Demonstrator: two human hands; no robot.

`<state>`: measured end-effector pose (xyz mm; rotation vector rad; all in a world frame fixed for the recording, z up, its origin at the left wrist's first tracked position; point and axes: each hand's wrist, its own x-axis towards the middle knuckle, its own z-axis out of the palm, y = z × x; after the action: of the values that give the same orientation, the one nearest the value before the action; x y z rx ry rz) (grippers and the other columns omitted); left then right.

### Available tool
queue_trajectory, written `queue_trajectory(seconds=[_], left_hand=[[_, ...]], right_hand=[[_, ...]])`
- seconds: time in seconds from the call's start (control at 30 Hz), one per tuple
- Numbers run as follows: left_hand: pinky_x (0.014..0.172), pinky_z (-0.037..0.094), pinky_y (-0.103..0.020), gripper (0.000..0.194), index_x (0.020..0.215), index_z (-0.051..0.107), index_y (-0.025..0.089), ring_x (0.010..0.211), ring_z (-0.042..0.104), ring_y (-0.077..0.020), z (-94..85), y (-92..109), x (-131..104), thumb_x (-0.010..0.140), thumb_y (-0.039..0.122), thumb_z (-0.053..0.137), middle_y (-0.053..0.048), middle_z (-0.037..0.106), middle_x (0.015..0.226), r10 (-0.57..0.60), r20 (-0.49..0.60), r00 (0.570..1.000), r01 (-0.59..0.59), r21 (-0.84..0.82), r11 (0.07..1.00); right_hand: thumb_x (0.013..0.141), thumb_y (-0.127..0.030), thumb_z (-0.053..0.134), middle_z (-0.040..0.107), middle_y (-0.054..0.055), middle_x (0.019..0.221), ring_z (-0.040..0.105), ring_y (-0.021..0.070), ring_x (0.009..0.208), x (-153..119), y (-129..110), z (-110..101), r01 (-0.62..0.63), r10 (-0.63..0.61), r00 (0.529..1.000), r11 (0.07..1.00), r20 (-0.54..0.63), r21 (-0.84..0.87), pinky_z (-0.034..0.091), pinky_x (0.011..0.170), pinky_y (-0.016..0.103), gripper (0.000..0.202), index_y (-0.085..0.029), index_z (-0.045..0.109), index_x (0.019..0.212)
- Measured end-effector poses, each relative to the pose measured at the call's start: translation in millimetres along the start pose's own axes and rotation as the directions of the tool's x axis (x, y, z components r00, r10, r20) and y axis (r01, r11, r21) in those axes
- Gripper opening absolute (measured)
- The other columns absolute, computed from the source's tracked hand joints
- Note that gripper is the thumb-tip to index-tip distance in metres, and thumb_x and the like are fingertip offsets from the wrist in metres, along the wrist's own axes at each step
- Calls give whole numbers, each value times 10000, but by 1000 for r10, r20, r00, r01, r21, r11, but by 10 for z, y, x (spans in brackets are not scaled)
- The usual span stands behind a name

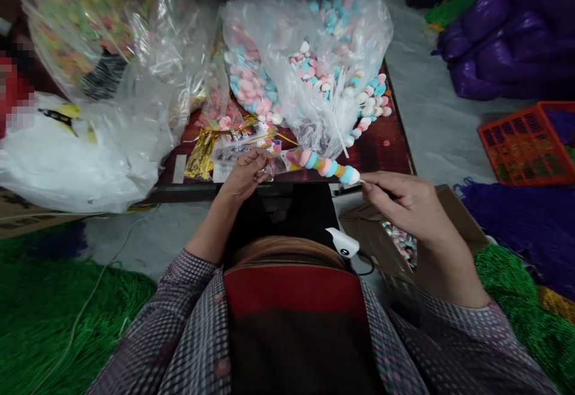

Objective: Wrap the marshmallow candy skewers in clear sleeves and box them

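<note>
A candy skewer [330, 166] of pink, blue, white and yellowish pieces lies nearly level above the table's front edge. My right hand [404, 200] pinches the white stick at its right end. At the other end, my left hand [247, 173] is closed on a clear plastic wrapper [281, 163], which reaches the skewer's tip; how far it covers the candies is hard to tell. Just behind my left hand lie printed packets [238, 140] and a bundle of gold ties [200, 154].
Clear bags of pink, blue and white candies [251, 78] and of gummies [85, 18] fill the table's back. White sticks [336, 105] and finished-looking skewers [371, 99] lie at right. An open cardboard box [462, 218], orange crate [516, 143] and green tinsel [58, 305] surround me.
</note>
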<state>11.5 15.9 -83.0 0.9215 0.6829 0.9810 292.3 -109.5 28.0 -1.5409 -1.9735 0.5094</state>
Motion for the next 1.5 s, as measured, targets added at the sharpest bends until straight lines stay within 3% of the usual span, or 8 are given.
queue_trajectory(seconds=[0.2,0.4,0.73,0.9,1.03,1.13,1.3,1.5], left_hand=[[378,244,-171,466,742,680,181,431,416,-33,9,64,9,620,552,934,48,576,574,-19,15,1000,18,52,998],[381,253,-192,449,758,692,183,429,363,-38,-27,141,31,681,576,894,59,492,561,21,100,995,-35,142,989],[372,247,-192,466,714,684,196,427,340,-40,100,230,0,731,637,833,53,456,527,22,166,986,-65,254,965],[406,344,-212,421,845,757,206,458,466,-66,138,306,-26,756,612,825,15,586,615,52,136,989,-78,195,978],[659,581,-311,573,953,760,229,884,735,-207,227,443,-39,879,764,569,-76,739,964,131,49,990,-136,145,980],[884,603,-403,726,1023,740,248,1217,690,-287,352,567,-51,895,861,374,-75,712,1234,177,114,978,-183,51,982],[994,565,-462,974,1159,670,277,1397,570,-322,529,635,-86,752,1005,168,-66,673,1316,362,126,923,-368,22,930],[948,585,-423,651,1115,638,294,1123,697,-252,626,558,-68,776,850,617,-41,695,1041,302,68,951,-307,82,948]], right_hand=[[982,-331,570,829,34,950,767,205,805,-73,101,-118,6,-4,1000,994,16,-112,576,697,332,261,-284,790,1115],[971,-359,621,784,10,781,708,172,687,-58,154,-140,-57,52,998,990,-42,-126,500,603,296,179,-291,785,993],[957,-370,639,726,27,755,644,170,668,-50,182,185,-17,13,994,999,-109,-39,503,648,321,183,-265,787,979],[928,-349,651,727,14,787,646,154,706,-67,201,434,-125,144,982,980,-121,154,511,671,301,160,-236,761,901],[879,-354,706,727,-9,779,601,127,669,-67,188,581,-220,307,933,900,-189,376,492,650,280,135,-235,769,888],[847,-352,734,714,-21,769,564,111,649,-40,156,680,-236,363,912,847,-194,477,472,639,271,127,-240,779,887],[829,-442,753,597,-54,629,471,92,549,6,99,878,-294,475,871,709,-125,641,400,542,248,222,-239,771,919],[849,-464,737,543,-66,597,427,89,517,23,-15,1061,-294,478,874,659,-84,693,378,518,242,250,-241,762,957]])
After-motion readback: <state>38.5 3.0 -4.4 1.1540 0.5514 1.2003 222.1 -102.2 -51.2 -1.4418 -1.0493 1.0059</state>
